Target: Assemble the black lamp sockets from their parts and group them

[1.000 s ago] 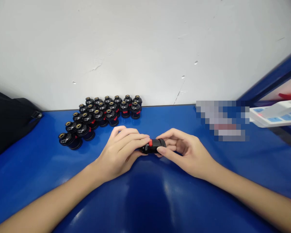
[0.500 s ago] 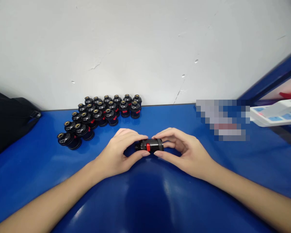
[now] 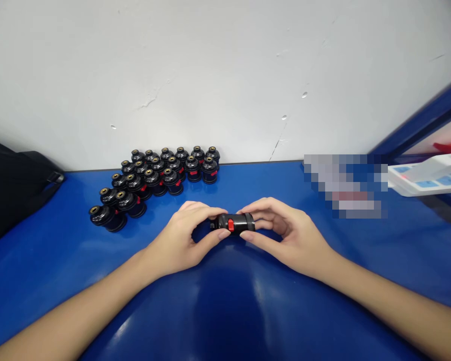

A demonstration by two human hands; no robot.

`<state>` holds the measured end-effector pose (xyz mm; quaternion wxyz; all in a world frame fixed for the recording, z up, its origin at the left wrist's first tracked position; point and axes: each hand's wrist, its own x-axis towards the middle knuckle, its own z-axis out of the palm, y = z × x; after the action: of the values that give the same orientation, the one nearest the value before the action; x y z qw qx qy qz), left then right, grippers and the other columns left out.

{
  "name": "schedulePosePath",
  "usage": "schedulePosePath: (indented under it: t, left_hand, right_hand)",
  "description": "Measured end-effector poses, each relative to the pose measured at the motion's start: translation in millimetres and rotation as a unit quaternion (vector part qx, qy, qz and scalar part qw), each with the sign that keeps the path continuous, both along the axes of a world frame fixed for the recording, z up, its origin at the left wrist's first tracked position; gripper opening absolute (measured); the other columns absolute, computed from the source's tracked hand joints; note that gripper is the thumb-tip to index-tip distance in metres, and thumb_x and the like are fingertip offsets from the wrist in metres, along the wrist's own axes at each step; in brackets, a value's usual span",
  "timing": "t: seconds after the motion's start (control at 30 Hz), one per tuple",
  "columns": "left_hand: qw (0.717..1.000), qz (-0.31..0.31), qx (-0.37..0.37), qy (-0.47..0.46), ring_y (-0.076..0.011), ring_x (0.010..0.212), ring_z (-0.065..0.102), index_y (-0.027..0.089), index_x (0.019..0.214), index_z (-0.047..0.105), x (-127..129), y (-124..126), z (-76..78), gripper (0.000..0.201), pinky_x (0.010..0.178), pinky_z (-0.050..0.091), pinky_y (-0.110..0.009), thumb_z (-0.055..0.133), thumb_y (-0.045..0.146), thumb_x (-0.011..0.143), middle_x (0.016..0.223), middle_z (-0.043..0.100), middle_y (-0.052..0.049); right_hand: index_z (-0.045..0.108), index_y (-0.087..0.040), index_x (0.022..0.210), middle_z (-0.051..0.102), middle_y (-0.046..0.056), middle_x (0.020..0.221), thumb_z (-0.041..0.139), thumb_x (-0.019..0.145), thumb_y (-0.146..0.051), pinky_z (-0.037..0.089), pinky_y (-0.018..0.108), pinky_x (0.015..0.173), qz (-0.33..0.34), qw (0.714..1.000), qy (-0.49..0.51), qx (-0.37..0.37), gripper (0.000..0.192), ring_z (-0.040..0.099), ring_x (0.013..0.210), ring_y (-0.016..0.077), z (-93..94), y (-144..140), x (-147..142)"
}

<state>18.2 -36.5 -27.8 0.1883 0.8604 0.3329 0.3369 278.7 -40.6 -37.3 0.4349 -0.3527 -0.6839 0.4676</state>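
The left hand (image 3: 180,235) and right hand (image 3: 285,233) pinched the ends of a small black plastic cylinder with a red button (image 3: 233,223), held on its side just above the glossy blue table (image 3: 229,311). At 11 o'clock, a cluster of matching black knobbed parts (image 3: 154,180) stood against the white wall (image 3: 225,75), well apart. A black bag (image 3: 11,185) lay at 9 o'clock; open surface lay toward 6 o'clock.

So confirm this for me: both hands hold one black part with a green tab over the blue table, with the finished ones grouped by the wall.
Not quite: in the head view, the tab on the black part held by the left hand and right hand is red, not green. The rest stands.
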Motion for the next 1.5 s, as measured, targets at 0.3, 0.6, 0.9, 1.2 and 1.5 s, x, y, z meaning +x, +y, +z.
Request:
schedulePosePath:
  t: [0.3, 0.6, 0.9, 1.2, 1.5]
  left_hand:
    - [0.994, -0.029, 0.1, -0.044, -0.0222, 0.11, 0.072, 0.019, 0.129, 0.067, 0.1, 4.6, -4.1, 0.04, 0.105, 0.052, -0.041, 0.085, 0.025, 0.094, 0.116, 0.08, -0.008]
    - [0.982, -0.023, 0.186, -0.017, -0.0237, 0.114, 0.072, 0.019, 0.133, 0.066, -0.9, 6.7, -5.9, 0.039, 0.105, 0.055, -0.042, 0.082, 0.018, 0.096, 0.124, 0.079, -0.011]
    - [0.99, -0.05, 0.124, -0.049, -0.0195, 0.127, 0.072, 0.02, 0.146, 0.059, 1.9, 2.2, -6.5, 0.046, 0.112, 0.06, -0.036, 0.072, 0.012, 0.102, 0.135, 0.075, -0.012]
    - [0.99, 0.031, 0.091, 0.099, -0.03, 0.14, 0.066, 0.02, 0.152, 0.051, -6.0, 4.6, -7.2, 0.049, 0.119, 0.055, -0.055, 0.067, 0.027, 0.106, 0.15, 0.067, -0.017]
    - [0.979, 0.054, 0.048, 0.193, -0.0343, 0.159, 0.048, 0.016, 0.156, 0.051, -11.3, 4.2, -12.1, 0.05, 0.128, 0.046, -0.062, 0.054, 0.039, 0.112, 0.167, 0.052, -0.02]
  right_hand:
    - [0.072, -0.021, 0.116, 0.081, 0.006, 0.108, 0.087, 0.092, -0.031, 0.071, 0.031, 0.087, -0.001, 1.0, 0.004, -0.008, 0.029, 0.083, 0.092, 0.0186, 0.6, -1.4, 0.9]
    - [0.07, -0.022, 0.116, 0.08, 0.005, 0.105, 0.087, 0.093, -0.034, 0.072, 0.033, 0.087, 0.001, 1.0, 0.003, -0.02, 0.031, 0.083, 0.091, 0.0195, -0.7, -0.4, 2.2]
    - [0.06, -0.027, 0.135, 0.078, 0.008, 0.128, 0.076, 0.098, -0.024, 0.065, 0.044, 0.103, -0.01, 0.962, -0.207, 0.18, 0.041, 0.078, 0.117, 0.0268, -0.8, -2.4, 0.6]
    - [0.049, -0.022, 0.151, 0.06, 0.022, 0.151, 0.077, 0.099, -0.026, 0.054, 0.059, 0.118, -0.114, 0.888, -0.28, 0.347, 0.06, 0.06, 0.142, 0.0371, 2.7, -0.6, 8.7]
    - [0.069, -0.028, 0.131, 0.076, 0.014, 0.129, 0.063, 0.106, -0.017, 0.065, 0.052, 0.11, -0.124, 0.876, -0.292, 0.364, 0.028, 0.076, 0.123, 0.0319, 15.3, -4.4, 4.8]
